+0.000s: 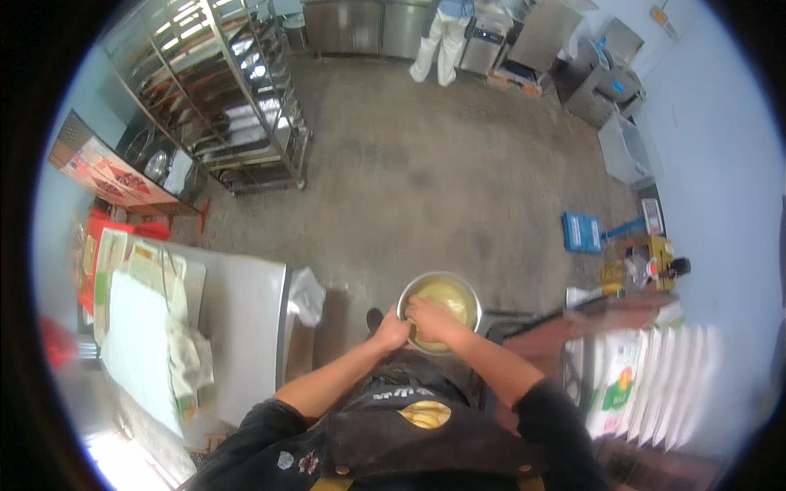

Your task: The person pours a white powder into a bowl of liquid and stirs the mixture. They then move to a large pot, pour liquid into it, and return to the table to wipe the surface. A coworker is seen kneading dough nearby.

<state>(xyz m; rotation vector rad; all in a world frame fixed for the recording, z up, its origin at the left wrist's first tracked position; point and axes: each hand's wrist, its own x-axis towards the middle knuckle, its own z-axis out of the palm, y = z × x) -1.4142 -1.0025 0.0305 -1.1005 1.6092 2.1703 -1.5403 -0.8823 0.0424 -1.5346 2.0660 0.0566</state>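
Observation:
A steel bowl [467, 315] with a pale yellow, glossy mixture [450, 299] sits low in front of my body. My left hand [393, 329] is closed on its left rim. My right hand [430, 321] reaches inside the bowl at the left, fingers curled against the mixture or inner wall; their tips are hidden, and whatever they hold is unclear. My dark apron [417, 442] is just below.
A steel table [233, 319] with white cloth stands left, stacked white packages [655, 385] right. A rack of trays [221, 98] stands back left, a blue floor object [583, 231] at right. Another person [438, 41] stands at the back counter.

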